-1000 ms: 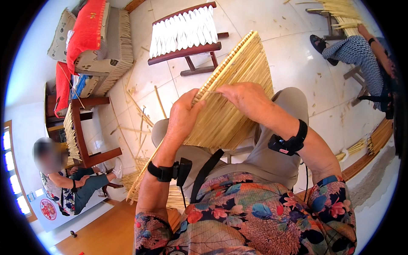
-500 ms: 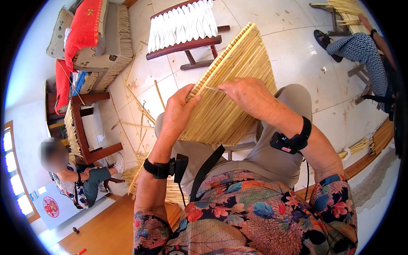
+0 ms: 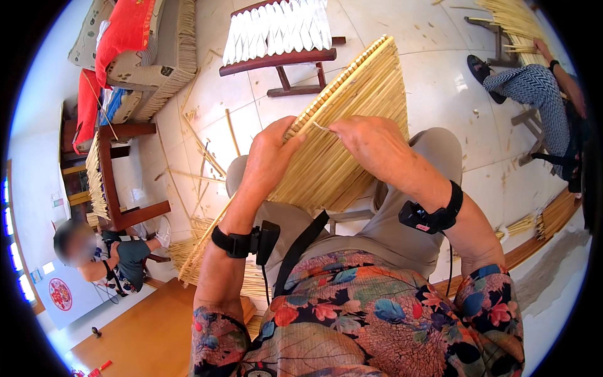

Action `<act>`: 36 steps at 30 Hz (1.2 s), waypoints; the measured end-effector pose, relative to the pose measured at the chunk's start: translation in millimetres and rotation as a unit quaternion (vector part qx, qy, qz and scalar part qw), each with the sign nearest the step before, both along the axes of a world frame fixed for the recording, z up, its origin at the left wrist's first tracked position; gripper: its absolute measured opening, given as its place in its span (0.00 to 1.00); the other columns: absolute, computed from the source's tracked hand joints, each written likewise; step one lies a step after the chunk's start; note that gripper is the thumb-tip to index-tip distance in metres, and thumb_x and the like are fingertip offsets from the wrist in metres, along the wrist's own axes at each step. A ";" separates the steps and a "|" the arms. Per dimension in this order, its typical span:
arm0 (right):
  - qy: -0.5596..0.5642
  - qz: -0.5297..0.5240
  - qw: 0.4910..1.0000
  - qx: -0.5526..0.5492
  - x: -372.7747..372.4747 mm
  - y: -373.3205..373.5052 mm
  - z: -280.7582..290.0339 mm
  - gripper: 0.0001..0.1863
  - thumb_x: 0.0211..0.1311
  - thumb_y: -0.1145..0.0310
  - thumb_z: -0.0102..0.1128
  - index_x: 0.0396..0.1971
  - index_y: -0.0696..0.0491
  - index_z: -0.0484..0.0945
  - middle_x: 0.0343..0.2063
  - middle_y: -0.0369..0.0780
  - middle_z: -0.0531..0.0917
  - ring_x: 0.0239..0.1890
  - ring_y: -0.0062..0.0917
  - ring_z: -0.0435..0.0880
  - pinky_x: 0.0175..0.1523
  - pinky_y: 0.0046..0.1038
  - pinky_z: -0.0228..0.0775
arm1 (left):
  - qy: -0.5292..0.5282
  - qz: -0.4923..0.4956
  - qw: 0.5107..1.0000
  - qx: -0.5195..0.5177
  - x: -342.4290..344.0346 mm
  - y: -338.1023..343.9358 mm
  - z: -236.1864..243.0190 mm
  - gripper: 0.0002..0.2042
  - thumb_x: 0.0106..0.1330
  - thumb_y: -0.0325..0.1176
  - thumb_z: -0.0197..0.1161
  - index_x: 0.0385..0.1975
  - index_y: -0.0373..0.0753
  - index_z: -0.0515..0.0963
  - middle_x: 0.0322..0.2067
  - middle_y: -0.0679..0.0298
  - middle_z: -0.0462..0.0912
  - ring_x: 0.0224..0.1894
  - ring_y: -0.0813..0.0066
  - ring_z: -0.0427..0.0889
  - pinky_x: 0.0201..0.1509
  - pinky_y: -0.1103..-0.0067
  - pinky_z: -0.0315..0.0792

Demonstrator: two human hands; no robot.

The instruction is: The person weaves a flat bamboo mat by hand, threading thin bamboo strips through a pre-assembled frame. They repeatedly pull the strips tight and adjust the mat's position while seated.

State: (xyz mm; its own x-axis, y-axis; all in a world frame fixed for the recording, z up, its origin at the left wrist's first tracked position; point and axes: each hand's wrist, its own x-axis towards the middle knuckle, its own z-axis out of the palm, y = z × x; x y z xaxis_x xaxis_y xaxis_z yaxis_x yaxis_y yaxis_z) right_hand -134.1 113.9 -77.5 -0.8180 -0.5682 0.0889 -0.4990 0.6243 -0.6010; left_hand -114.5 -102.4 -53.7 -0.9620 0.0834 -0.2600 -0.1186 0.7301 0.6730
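Note:
A panel of straight yellow stalks, bound along its upper left edge by a ridged border, lies slanted across my knees. My left hand closes over the lower part of that border, thumb on the face of the panel. Just right of it, my right hand pinches a thin pale strand that reaches to the border; whether it is thread or a fine stalk is too small to tell. The lower fingers of my right hand curl over the panel.
A dark wooden stool with white woven webbing stands beyond the panel. Loose stalks litter the tiled floor at left. One person sits at far left, another at right by more stalks. A cushioned sofa is upper left.
The view has shifted slightly. My right hand still pinches the strand, which now bends a little and sits closer to the border's inner side. My left hand keeps its grip.

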 end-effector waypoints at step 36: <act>0.018 -0.018 0.999 0.022 3.2 -3.8 2.7 0.06 0.60 0.70 0.52 0.30 0.54 0.78 0.23 0.46 0.82 0.30 0.41 0.85 0.34 0.40 0.77 | 0.090 0.024 0.991 -0.092 5.2 10.8 -20.0 0.16 0.61 0.36 0.64 0.45 0.33 0.78 0.34 0.47 0.83 0.37 0.52 0.83 0.43 0.67 0.75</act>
State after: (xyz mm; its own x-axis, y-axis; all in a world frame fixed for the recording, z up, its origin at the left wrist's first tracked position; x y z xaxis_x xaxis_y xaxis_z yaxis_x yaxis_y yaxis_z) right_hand -130.9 110.1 -74.8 -0.8345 -0.5430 0.0932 -0.4964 0.6678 -0.5547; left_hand -109.3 -91.5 -73.6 -0.9959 0.0026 -0.0906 -0.0471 0.8389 0.5422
